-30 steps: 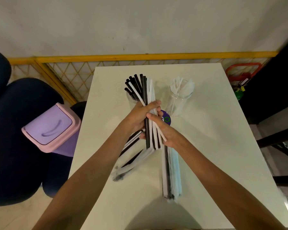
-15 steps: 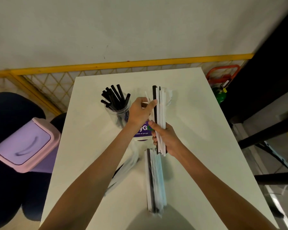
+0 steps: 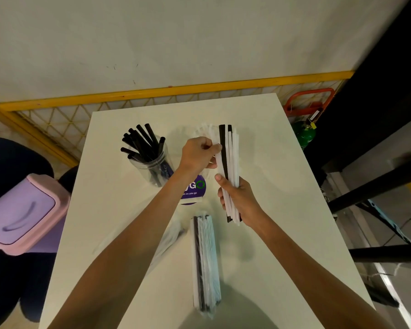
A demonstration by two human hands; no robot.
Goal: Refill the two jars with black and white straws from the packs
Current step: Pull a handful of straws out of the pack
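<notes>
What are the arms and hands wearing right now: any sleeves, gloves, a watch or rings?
Nothing worn shows. The left forearm and right forearm are bare down to the bottom edge of the picture, with no sleeve or cuff in view. The left hand and right hand are ungloved, and no watch, bracelet or ring is visible on the sides the head camera sees.

Two hands: left hand (image 3: 197, 154), right hand (image 3: 241, 200). Two jars: black-straw jar (image 3: 150, 163), purple-label jar (image 3: 195, 191). One straw bundle (image 3: 228, 162), one pack (image 3: 205, 264) on the counter (image 3: 282, 186), one lilac bin (image 3: 22, 210).
</notes>
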